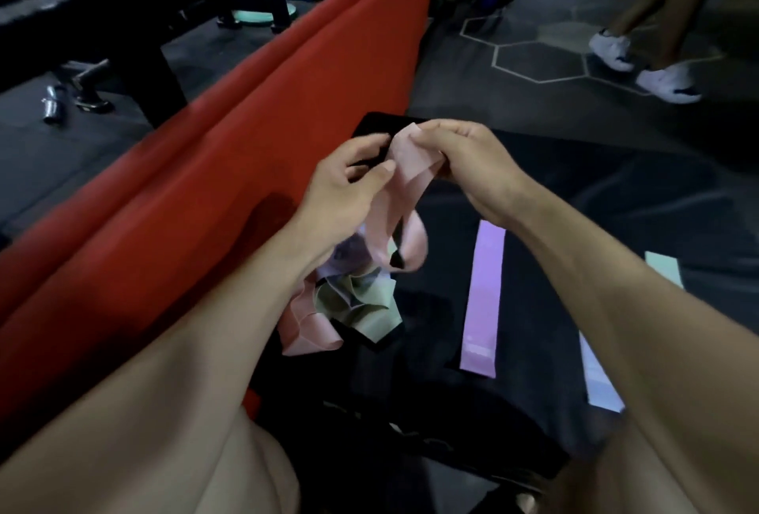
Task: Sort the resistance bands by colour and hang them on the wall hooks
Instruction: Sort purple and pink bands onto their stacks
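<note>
Both hands hold the pink band [400, 185] in the air. The right hand [460, 160] pinches its top edge between thumb and curled fingers; the left hand [349, 185] pinches it lower on the left, thumb pressed on the strip. The band is a flat, matte, pale pink ribbon loop; it is folded at the top and hangs down in a twisted loop below the hands. No print shows on it.

Under that loop, on a black mat [554, 201], lies a tangled pile [353, 300] of bands: pink folds at its left, olive-green ones in the middle, a bit of lilac at the top. Right of the pile a purple band [484, 296] lies flat and straight on the mat. Further right lie a pale lilac band [599, 374] and a mint band [663, 267], apart from each other.

Left of the pile runs a long red pad [246, 136]. Beyond the mat, on the dark floor with hexagon lines, stand a person's white shoes [640, 66]. White lettering on black cloth near the bottom edge is too blurred to read.
</note>
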